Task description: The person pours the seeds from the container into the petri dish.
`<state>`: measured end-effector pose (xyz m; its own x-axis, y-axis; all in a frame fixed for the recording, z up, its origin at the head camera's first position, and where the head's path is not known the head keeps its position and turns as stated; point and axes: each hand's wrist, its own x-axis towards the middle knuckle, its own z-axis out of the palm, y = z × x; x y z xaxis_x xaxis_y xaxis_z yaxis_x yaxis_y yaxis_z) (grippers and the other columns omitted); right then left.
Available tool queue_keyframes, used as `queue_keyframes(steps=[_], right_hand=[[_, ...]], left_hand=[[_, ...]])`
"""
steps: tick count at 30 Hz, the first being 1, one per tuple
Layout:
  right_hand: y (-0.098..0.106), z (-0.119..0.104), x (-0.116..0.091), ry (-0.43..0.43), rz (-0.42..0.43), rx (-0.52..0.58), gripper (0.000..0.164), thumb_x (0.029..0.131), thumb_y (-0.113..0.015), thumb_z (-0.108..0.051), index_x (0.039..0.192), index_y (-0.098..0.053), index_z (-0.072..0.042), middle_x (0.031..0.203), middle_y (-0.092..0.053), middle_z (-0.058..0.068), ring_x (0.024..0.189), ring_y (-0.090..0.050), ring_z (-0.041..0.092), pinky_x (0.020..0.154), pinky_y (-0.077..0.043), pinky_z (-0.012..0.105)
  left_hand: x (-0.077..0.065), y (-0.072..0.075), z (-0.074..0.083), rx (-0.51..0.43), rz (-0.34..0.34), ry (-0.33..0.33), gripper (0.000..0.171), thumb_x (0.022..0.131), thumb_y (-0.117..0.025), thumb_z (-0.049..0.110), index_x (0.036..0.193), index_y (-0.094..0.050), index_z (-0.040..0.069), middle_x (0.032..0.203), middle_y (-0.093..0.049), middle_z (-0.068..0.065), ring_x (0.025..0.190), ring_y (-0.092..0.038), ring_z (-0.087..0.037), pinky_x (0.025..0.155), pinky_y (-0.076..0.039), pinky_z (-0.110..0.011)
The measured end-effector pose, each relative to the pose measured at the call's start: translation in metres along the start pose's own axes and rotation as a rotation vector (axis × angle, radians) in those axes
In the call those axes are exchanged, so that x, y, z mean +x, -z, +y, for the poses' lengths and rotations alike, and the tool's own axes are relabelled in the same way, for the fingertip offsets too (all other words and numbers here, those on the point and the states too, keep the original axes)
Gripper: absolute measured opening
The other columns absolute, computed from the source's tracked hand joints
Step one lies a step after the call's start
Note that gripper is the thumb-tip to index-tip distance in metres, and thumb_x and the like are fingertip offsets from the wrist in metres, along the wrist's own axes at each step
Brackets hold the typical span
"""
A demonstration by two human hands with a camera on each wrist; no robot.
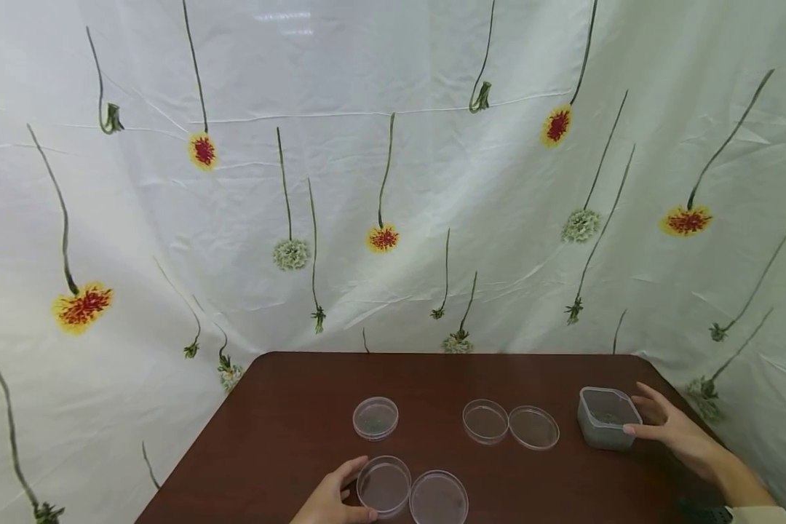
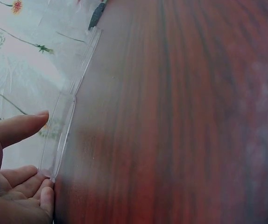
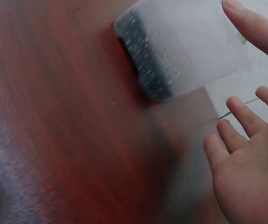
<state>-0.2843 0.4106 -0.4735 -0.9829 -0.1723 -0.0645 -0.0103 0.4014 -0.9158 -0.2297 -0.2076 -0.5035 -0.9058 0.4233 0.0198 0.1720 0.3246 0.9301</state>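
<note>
My left hand (image 1: 334,498) is at the left side of a clear petri dish (image 1: 383,486), thumb by its near rim and fingertips by its far-left rim. In the left wrist view the thumb (image 2: 24,127) stretches straight toward the dish (image 2: 59,135), and the other fingers lie loosely at its edge. At the right, my right hand (image 1: 677,437) is spread beside a translucent square plastic tub (image 1: 608,420). The right wrist view shows dark, white-specked material (image 3: 145,53) at the tub's bottom, with the right fingers (image 3: 246,116) apart and the thumb extended.
A round dish half (image 1: 439,498) lies right of the left hand's dish. Farther back are a petri dish (image 1: 375,418) with faint greenish contents, and two dish halves (image 1: 485,421) side by side. A flower-printed white cloth (image 1: 393,182) hangs behind the dark wooden table (image 1: 301,407).
</note>
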Motion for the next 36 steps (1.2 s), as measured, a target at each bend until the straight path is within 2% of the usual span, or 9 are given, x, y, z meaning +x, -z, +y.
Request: queue_keyframes(steps=[3, 7, 18, 25, 28, 32, 36], right_hand=[[-0.003, 0.009, 0.001, -0.038, -0.034, 0.028, 0.105, 0.101, -0.067, -0.015, 0.159, 0.018, 0.003, 0.159, 0.004, 0.044, 0.144, 0.004, 0.064, 0.110, -0.017, 0.078], [-0.006, 0.012, 0.002, -0.054, -0.039, 0.042, 0.105, 0.101, -0.068, -0.014, 0.160, 0.017, 0.003, 0.159, 0.008, 0.044, 0.144, 0.006, 0.064, 0.110, -0.012, 0.078], [-0.013, 0.008, 0.006, -0.067, -0.017, -0.020, 0.095, 0.101, -0.070, -0.018, 0.155, -0.001, 0.019, 0.157, -0.001, 0.047, 0.143, -0.008, 0.065, 0.108, -0.033, 0.070], [-0.014, 0.009, 0.008, -0.064, 0.016, -0.044, 0.095, 0.100, -0.073, -0.020, 0.154, -0.005, 0.018, 0.156, -0.008, 0.047, 0.142, -0.015, 0.065, 0.105, -0.041, 0.063], [-0.015, 0.008, 0.007, -0.068, 0.017, -0.049, 0.094, 0.100, -0.073, -0.021, 0.154, -0.006, 0.017, 0.156, -0.009, 0.047, 0.142, -0.015, 0.065, 0.103, -0.043, 0.060], [-0.014, 0.008, 0.007, -0.072, 0.004, -0.045, 0.092, 0.101, -0.071, -0.021, 0.154, -0.006, 0.017, 0.155, -0.009, 0.046, 0.142, -0.015, 0.065, 0.101, -0.045, 0.057], [-0.013, 0.010, 0.006, -0.060, -0.015, -0.038, 0.092, 0.102, -0.070, -0.021, 0.156, -0.004, 0.014, 0.156, -0.010, 0.045, 0.142, -0.013, 0.064, 0.101, -0.045, 0.059]], left_hand=[[-0.001, 0.000, 0.000, 0.007, 0.002, 0.005, 0.084, 0.084, -0.086, 0.005, 0.148, -0.037, -0.017, 0.146, -0.045, -0.038, 0.133, -0.043, -0.057, 0.104, -0.041, -0.067], [-0.001, 0.001, 0.000, 0.004, -0.002, 0.019, 0.083, 0.085, -0.086, 0.008, 0.148, -0.039, -0.016, 0.144, -0.048, -0.037, 0.133, -0.044, -0.055, 0.103, -0.042, -0.066], [-0.002, -0.002, 0.004, 0.011, 0.007, 0.072, 0.084, 0.084, -0.087, 0.006, 0.149, -0.039, -0.014, 0.143, -0.049, -0.035, 0.130, -0.047, -0.054, 0.102, -0.043, -0.067], [-0.001, -0.007, 0.011, 0.083, 0.047, 0.055, 0.084, 0.081, -0.089, 0.008, 0.147, -0.042, -0.013, 0.142, -0.051, -0.033, 0.130, -0.046, -0.054, 0.101, -0.043, -0.068], [-0.002, -0.007, 0.012, 0.093, 0.056, 0.043, 0.084, 0.080, -0.089, 0.007, 0.146, -0.042, -0.014, 0.143, -0.049, -0.033, 0.131, -0.046, -0.053, 0.102, -0.043, -0.067], [-0.003, -0.008, 0.012, 0.091, 0.063, 0.057, 0.086, 0.079, -0.090, 0.010, 0.147, -0.043, -0.012, 0.145, -0.048, -0.033, 0.131, -0.046, -0.053, 0.102, -0.043, -0.067], [-0.004, -0.009, 0.013, 0.089, 0.064, 0.069, 0.087, 0.079, -0.090, 0.010, 0.147, -0.042, -0.012, 0.146, -0.046, -0.033, 0.131, -0.044, -0.054, 0.103, -0.041, -0.068]])
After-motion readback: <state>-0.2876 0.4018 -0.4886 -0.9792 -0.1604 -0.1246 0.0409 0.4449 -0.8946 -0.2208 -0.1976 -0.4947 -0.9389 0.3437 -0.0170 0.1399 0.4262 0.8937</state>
